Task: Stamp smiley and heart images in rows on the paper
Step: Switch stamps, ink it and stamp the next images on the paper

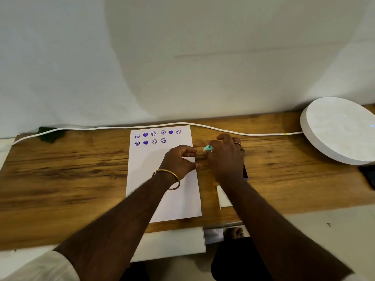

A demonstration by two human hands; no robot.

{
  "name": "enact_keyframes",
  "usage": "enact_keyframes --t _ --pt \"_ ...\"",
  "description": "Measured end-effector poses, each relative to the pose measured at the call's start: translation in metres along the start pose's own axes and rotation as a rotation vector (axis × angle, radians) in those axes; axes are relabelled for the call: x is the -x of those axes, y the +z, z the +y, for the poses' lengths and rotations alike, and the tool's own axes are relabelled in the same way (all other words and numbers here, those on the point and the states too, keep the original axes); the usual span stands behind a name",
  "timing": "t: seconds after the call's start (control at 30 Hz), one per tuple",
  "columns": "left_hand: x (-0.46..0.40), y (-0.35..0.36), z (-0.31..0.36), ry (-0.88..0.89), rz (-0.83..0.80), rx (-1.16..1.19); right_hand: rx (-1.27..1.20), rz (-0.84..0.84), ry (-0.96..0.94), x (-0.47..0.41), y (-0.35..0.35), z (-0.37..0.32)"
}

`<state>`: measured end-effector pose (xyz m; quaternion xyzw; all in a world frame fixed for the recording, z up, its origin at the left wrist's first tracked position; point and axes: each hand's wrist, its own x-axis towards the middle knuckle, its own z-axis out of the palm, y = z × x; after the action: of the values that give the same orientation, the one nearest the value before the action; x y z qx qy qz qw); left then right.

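Wooden tabletop as I see it from the head camera. A white paper sheet lies flat at the centre, its far end bearing two rows of purple smiley and heart stamps. A white cable runs along the far edge to a round white disc at the right. A small white card lies right of the sheet; a dark green object sits at the far left.

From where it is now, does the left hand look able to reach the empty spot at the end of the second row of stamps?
Probably yes. The left hand rests on the paper just below the second row, and nothing lies between it and the blank spot. The right hand sits off to the side.
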<state>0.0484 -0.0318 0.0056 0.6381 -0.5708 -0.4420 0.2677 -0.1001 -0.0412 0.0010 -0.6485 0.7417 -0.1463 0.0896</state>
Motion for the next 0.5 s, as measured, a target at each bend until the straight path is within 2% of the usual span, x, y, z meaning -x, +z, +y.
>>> enact_keyframes --t 0.2,0.4,0.5 --pt "-0.001 -0.002 -0.001 0.005 -0.012 0.011 0.049 -0.053 -0.038 -0.005 0.006 0.005" --pt "-0.001 0.0 0.001 -0.008 -0.027 0.024 -0.033 -0.104 -0.043 -0.01 -0.008 0.006" --pt "-0.001 -0.002 0.0 0.003 -0.028 0.018 -0.057 -0.026 -0.034 -0.012 -0.022 0.013"
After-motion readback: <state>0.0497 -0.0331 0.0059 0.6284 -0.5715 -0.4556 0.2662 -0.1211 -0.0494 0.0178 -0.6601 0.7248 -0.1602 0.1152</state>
